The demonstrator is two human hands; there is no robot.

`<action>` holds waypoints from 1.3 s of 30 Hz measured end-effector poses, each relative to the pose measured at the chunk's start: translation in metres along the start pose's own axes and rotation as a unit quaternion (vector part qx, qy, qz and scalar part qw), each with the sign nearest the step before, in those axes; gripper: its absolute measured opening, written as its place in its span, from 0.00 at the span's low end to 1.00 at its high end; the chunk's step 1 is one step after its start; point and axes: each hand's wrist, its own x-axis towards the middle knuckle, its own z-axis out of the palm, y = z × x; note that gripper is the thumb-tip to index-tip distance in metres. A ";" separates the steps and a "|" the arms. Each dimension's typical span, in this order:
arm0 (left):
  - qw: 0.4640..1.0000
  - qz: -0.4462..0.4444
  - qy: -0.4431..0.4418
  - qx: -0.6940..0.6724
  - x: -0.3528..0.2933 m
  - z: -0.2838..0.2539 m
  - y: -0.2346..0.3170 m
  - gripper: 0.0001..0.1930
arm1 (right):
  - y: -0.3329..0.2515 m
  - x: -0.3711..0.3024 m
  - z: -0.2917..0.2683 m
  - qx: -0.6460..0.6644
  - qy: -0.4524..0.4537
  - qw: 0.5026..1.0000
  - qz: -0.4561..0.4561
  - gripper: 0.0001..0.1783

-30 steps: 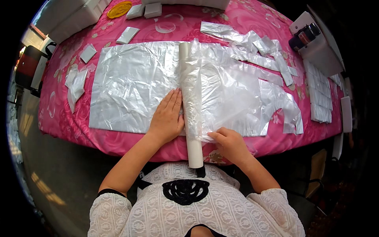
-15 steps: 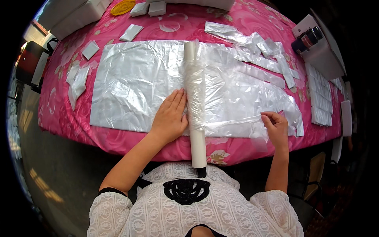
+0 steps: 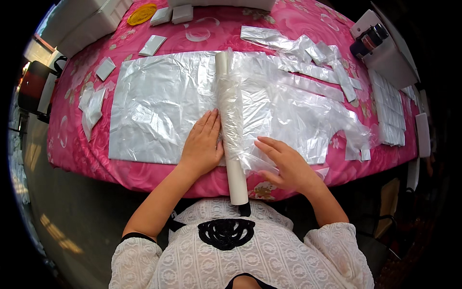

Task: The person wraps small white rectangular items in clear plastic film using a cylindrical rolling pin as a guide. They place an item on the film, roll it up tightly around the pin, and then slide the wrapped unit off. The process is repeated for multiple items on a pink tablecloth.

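A white tube (image 3: 237, 185) with clear plastic film (image 3: 231, 115) wound about its middle lies lengthwise in front of me. It rests across a wide silvery plastic sheet (image 3: 159, 106). My left hand (image 3: 203, 144) is flat on the sheet, fingers extended, its edge against the roll's left side. To the right of the roll, my right hand (image 3: 288, 166) is open with thumb and fingers apart, above crumpled film (image 3: 256, 163) near the tube's lower part. Loose clear plastic (image 3: 284, 115) spreads beyond it, covering the sheet's right half.
Silvery plastic strips (image 3: 308, 50) lie at the far right. Folded plastic packets (image 3: 152, 45) and a crumpled piece (image 3: 92, 111) lie at the left. A dark flask (image 3: 368, 41) stands by a white foam box (image 3: 392, 62); a folded plastic stack (image 3: 387, 108) lies nearby.
My right hand has let go of the film strip it pinched at the right and moved left toward the roll, fingers spreading. My left hand stays beside the roll.
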 end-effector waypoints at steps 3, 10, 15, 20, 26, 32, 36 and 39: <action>1.000 0.001 0.002 -0.005 0.001 0.004 0.001 0.29 | -0.016 0.002 -0.006 0.028 -0.093 0.992 0.079 0.35; 0.996 -0.009 0.048 -0.075 -0.003 0.000 -0.001 0.28 | -0.008 -0.028 -0.061 0.388 -0.162 0.876 0.235 0.27; 0.958 0.055 0.092 -0.267 -0.003 -0.031 0.029 0.32 | -0.024 -0.040 -0.076 0.490 0.066 0.860 0.126 0.26; 0.893 0.047 -0.116 -0.433 0.001 -0.065 0.080 0.35 | -0.049 -0.014 -0.052 0.404 -0.062 0.912 -0.018 0.26; 0.716 -0.180 -0.002 -0.674 -0.007 -0.070 0.039 0.23 | -0.049 -0.010 -0.047 0.571 0.047 0.820 0.010 0.27; 0.665 -0.344 0.295 -0.595 -0.017 -0.070 -0.071 0.14 | -0.021 0.000 -0.004 0.263 0.096 0.960 0.027 0.25; 0.860 -0.337 0.296 -0.241 -0.034 -0.060 -0.118 0.16 | -0.024 0.008 0.016 0.101 0.076 0.991 -0.036 0.27; 0.956 -0.181 0.217 0.082 -0.035 -0.060 -0.121 0.17 | -0.021 0.017 0.029 0.032 0.049 0.997 -0.059 0.30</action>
